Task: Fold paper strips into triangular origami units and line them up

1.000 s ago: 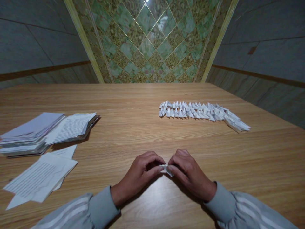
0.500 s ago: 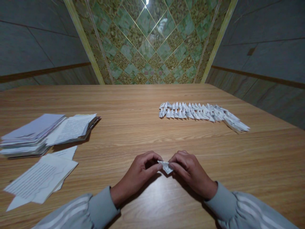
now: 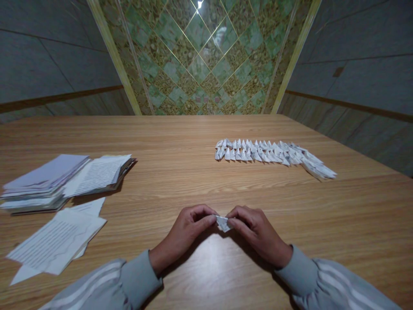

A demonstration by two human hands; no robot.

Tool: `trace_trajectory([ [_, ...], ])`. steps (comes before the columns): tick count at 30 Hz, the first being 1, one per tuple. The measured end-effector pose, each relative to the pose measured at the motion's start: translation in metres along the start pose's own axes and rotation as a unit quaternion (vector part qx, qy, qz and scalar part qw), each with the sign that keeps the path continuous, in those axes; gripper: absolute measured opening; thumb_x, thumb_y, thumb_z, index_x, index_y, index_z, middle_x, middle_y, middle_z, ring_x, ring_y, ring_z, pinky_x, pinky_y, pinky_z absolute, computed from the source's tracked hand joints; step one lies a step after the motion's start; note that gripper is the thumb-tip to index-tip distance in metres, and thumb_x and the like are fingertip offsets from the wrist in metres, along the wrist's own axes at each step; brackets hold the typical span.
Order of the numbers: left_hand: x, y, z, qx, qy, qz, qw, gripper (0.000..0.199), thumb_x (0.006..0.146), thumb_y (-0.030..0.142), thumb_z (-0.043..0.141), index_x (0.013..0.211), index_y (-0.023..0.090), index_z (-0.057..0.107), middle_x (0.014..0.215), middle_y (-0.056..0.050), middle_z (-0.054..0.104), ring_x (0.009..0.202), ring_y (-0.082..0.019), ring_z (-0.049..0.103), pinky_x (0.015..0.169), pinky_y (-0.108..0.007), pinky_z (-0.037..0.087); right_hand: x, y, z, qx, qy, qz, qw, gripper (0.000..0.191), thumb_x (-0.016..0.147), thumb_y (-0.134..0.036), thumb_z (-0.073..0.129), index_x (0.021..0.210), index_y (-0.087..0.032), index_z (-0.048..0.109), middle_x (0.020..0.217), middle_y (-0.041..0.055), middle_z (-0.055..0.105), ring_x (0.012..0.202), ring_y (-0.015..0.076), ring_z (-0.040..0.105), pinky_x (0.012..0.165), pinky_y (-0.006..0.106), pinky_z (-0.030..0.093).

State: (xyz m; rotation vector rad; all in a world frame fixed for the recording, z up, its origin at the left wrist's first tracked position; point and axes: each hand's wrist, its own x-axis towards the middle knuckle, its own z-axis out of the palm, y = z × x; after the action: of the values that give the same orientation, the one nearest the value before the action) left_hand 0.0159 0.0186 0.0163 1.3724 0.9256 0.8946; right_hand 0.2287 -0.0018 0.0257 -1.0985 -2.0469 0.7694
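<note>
A small folded piece of paper [image 3: 223, 224], white with grey print marks, is held between my two hands just above the table. My left hand [image 3: 190, 228] pinches its left corner between thumb and fingers. At the opposite corner, the thumb and fingertips of my right hand [image 3: 258, 232] close on it. The paper's lower part narrows downward between the hands. Farther back on the right, two rows of folded paper pieces [image 3: 251, 153] stand with points up, crowding together toward their right end.
On the left of the wooden table [image 3: 167, 172] lies a thick stack of papers [image 3: 48, 172], with a printed sheet [image 3: 100, 174] on the pile beside it. Several loose written sheets [image 3: 58, 239] overlap nearer me. A tiled wall [image 3: 200, 56] rises behind the table.
The folded paper has shifted slightly up and left and tilted, its lower point looking blunter. My right hand has moved a little left; both hands keep their pinch.
</note>
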Motion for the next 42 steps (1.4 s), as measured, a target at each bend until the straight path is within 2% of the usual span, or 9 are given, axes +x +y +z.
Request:
trace_trajectory([
  [7,0.000,0.001,0.000,-0.019,0.039,0.007,0.999,0.021,0.083,0.033,0.069,0.074,0.015,0.070,0.069,-0.002,0.065,0.067,-0.015,0.056,0.066,-0.026,0.043,0.007,-0.006,0.003,0.008,-0.019,0.000,1.000,0.022,0.102,-0.028,0.045,0.092,-0.019,0.063,0.079,0.0009,0.068,0.071,0.0145,0.061,0.064,0.025,0.041],
  [11,-0.001,0.004,0.001,-0.049,0.087,0.011,0.995,0.018,0.081,0.034,0.072,0.082,0.016,0.067,0.074,0.000,0.064,0.067,-0.013,0.055,0.065,-0.025,0.043,0.016,-0.009,0.006,-0.002,0.033,0.023,0.999,0.021,0.101,-0.026,0.043,0.090,-0.020,0.059,0.070,-0.0013,0.064,0.063,0.0142,0.059,0.060,0.025,0.040],
  [15,-0.005,0.004,0.006,-0.018,0.083,0.038,0.996,0.017,0.082,0.030,0.072,0.078,0.017,0.063,0.074,0.001,0.061,0.069,-0.014,0.055,0.066,-0.025,0.045,0.022,-0.007,0.018,-0.090,0.107,-0.023,0.990,0.015,0.099,-0.019,0.043,0.095,-0.019,0.057,0.079,0.0032,0.067,0.069,0.0172,0.062,0.064,0.027,0.043],
  [19,-0.007,0.002,0.009,-0.019,0.076,0.032,0.996,0.015,0.083,0.030,0.071,0.078,0.016,0.065,0.078,-0.002,0.065,0.073,-0.015,0.057,0.070,-0.027,0.046,0.018,-0.007,0.030,-0.189,0.113,-0.077,0.972,0.016,0.098,-0.016,0.041,0.091,-0.018,0.056,0.079,0.0069,0.066,0.071,0.0211,0.061,0.067,0.032,0.043],
  [22,-0.006,0.001,0.009,-0.038,0.077,0.023,0.996,0.015,0.082,0.029,0.072,0.086,0.016,0.069,0.082,-0.004,0.069,0.077,-0.016,0.060,0.073,-0.028,0.047,0.013,-0.010,0.033,-0.201,0.101,-0.091,0.970,0.010,0.097,-0.019,0.046,0.093,-0.018,0.055,0.082,0.0079,0.067,0.073,0.0224,0.061,0.068,0.033,0.044],
  [29,-0.004,0.002,0.008,-0.099,0.085,0.028,0.991,0.021,0.076,0.033,0.080,0.084,0.016,0.069,0.090,-0.005,0.071,0.084,-0.019,0.064,0.077,-0.030,0.051,0.011,-0.014,0.032,-0.124,0.049,-0.057,0.989,0.006,0.097,-0.019,0.046,0.099,-0.020,0.052,0.084,0.0052,0.067,0.073,0.0192,0.062,0.067,0.030,0.044],
  [35,-0.004,0.001,0.007,-0.123,0.053,0.011,0.991,0.028,0.078,0.041,0.078,0.084,0.016,0.067,0.078,-0.001,0.066,0.066,-0.013,0.059,0.063,-0.026,0.050,0.010,-0.015,0.032,-0.067,0.049,-0.022,0.996,0.005,0.097,-0.021,0.048,0.096,-0.020,0.053,0.083,0.0035,0.064,0.074,0.0178,0.059,0.067,0.029,0.042],
  [39,-0.005,0.001,0.007,-0.118,0.048,0.013,0.992,0.027,0.077,0.039,0.080,0.081,0.016,0.066,0.077,-0.002,0.066,0.070,-0.014,0.060,0.067,-0.027,0.050,0.010,-0.018,0.028,0.040,0.030,0.031,0.998,0.012,0.099,-0.030,0.047,0.091,-0.021,0.051,0.078,0.0006,0.062,0.070,0.0151,0.057,0.065,0.027,0.041],
  [42,-0.006,-0.001,0.007,-0.129,0.036,0.037,0.990,0.023,0.074,0.031,0.082,0.079,0.017,0.065,0.087,-0.003,0.068,0.077,-0.016,0.062,0.070,-0.028,0.051,0.011,-0.019,0.025,0.155,0.002,0.076,0.985,0.021,0.100,-0.039,0.045,0.091,-0.021,0.049,0.072,-0.0023,0.059,0.063,0.0128,0.054,0.059,0.025,0.039],
])
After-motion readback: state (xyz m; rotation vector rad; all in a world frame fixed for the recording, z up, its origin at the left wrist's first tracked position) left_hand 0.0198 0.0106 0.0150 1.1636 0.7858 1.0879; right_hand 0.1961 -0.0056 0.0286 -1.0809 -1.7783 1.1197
